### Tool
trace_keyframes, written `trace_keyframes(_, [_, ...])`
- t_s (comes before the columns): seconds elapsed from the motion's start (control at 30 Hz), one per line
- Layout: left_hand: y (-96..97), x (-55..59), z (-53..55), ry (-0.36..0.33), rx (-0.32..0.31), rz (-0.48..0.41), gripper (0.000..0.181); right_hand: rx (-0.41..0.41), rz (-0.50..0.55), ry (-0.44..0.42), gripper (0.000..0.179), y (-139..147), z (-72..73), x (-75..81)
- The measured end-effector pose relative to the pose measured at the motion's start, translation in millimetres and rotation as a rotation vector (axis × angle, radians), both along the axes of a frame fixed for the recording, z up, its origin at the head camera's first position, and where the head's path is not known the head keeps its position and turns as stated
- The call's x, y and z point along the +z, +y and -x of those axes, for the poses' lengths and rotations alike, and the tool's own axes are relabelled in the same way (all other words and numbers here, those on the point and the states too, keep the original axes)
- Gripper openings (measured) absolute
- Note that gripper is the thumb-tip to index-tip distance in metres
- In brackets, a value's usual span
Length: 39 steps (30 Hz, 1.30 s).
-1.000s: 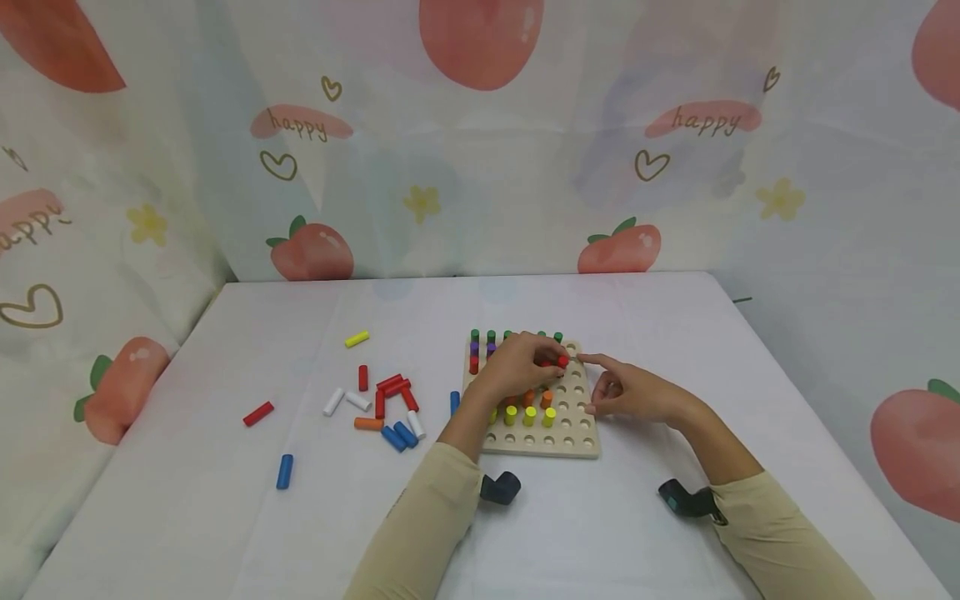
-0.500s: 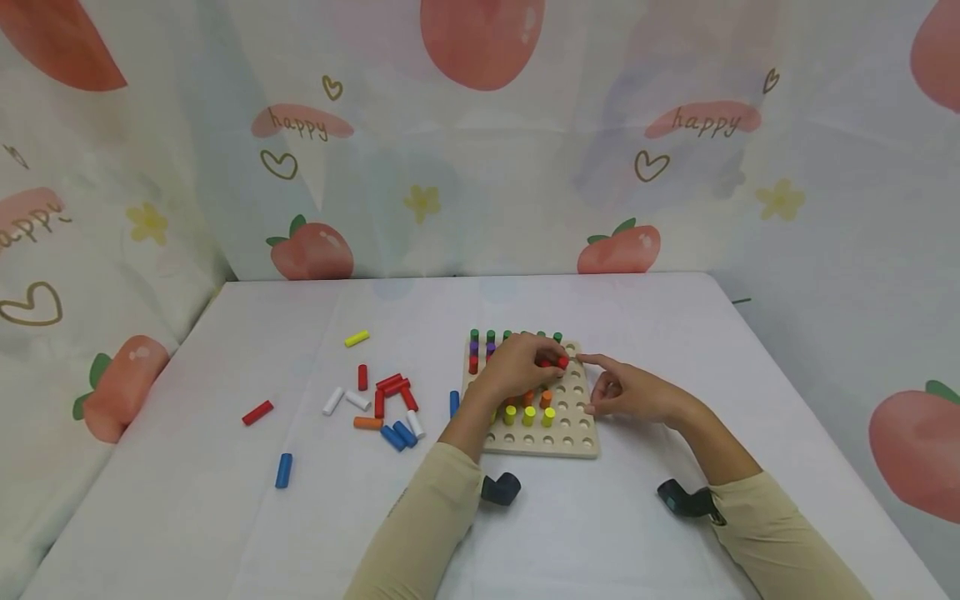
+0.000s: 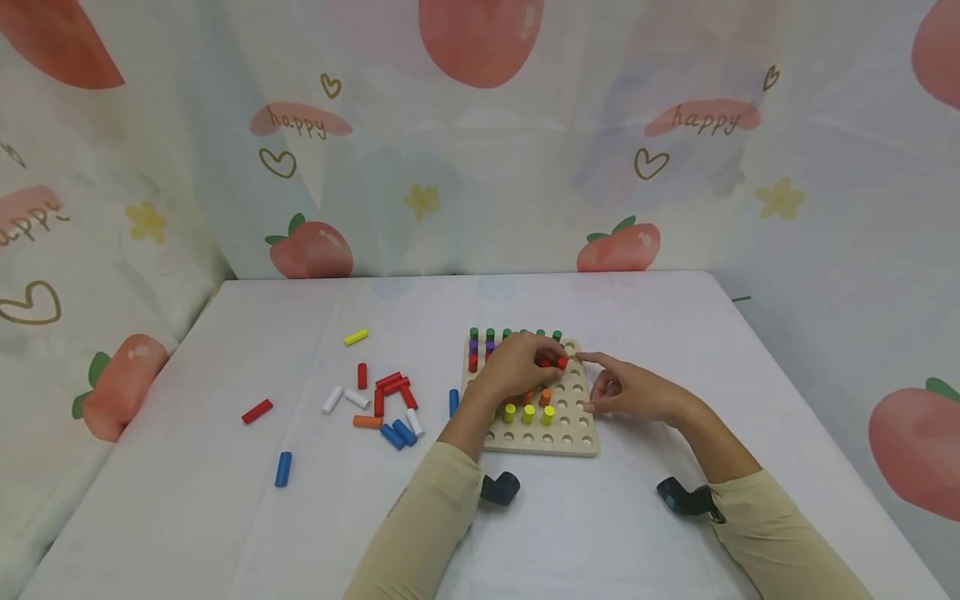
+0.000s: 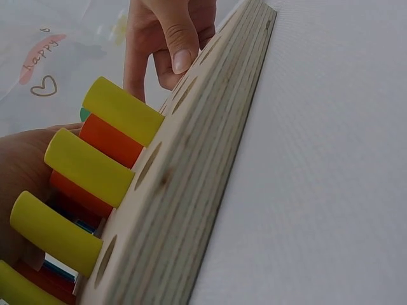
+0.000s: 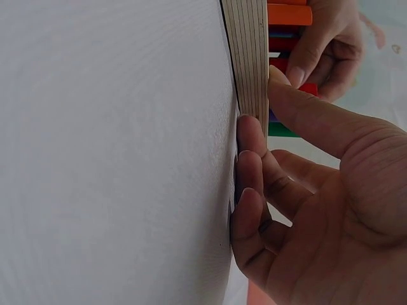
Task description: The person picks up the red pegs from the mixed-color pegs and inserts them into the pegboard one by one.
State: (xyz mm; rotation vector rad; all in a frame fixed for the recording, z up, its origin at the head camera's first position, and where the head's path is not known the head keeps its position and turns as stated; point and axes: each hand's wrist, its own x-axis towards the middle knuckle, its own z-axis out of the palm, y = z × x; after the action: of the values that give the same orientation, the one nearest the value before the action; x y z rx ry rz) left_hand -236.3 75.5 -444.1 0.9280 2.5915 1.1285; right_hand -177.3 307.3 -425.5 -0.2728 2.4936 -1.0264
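Observation:
A wooden pegboard (image 3: 538, 447) lies on the white table, partly filled with green, purple, red, orange and yellow pegs. My left hand (image 3: 517, 365) reaches over it and pinches a red peg (image 3: 562, 363) that stands near the right end of the red row. The forearm and palm hide much of the board's left and middle. My right hand (image 3: 636, 392) holds the board's right edge. In the right wrist view its thumb (image 5: 318, 114) lies on the top face and curled fingers (image 5: 249, 170) rest against the side. Yellow pegs (image 4: 92, 168) stand upright in the board.
Loose red pegs (image 3: 393, 386), white pegs (image 3: 333, 400), blue pegs (image 3: 405, 432) and an orange peg (image 3: 367, 422) lie left of the board. Farther off are a yellow peg (image 3: 356, 337), a red peg (image 3: 257, 412) and a blue peg (image 3: 282, 469). A patterned cloth (image 3: 480, 167) hangs behind.

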Motion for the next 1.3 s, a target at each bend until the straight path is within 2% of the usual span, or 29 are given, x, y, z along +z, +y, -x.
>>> trace_keyframes(0.47, [1.2, 1.4, -0.7, 0.005, 0.005, -0.001, 0.021, -0.008, 0.002, -0.005, 0.085, 1.4, 0.5, 0.7])
trace_keyframes(0.63, [2.5, 2.8, -0.7, 0.009, -0.010, -0.001, 0.023, -0.011, -0.003, -0.004, 0.086, 3.8, 0.7, -0.3])
trace_keyframes(0.87, [-7.9, 13.4, -1.3, -0.030, -0.039, -0.011, 0.027, 0.027, 0.016, 0.019, 0.084, 3.1, 1.9, -0.5])
trace_keyframes(1.13, [-20.8, 29.1, -6.0, -0.044, -0.049, 0.008, 0.027, 0.024, 0.021, 0.002, 0.084, -1.2, -0.4, 2.5])
trace_keyframes(1.3, [-33.8, 31.2, -3.6, -0.045, -0.046, 0.013, 0.027, 0.014, 0.025, 0.002, 0.084, -2.4, -3.7, 4.6])
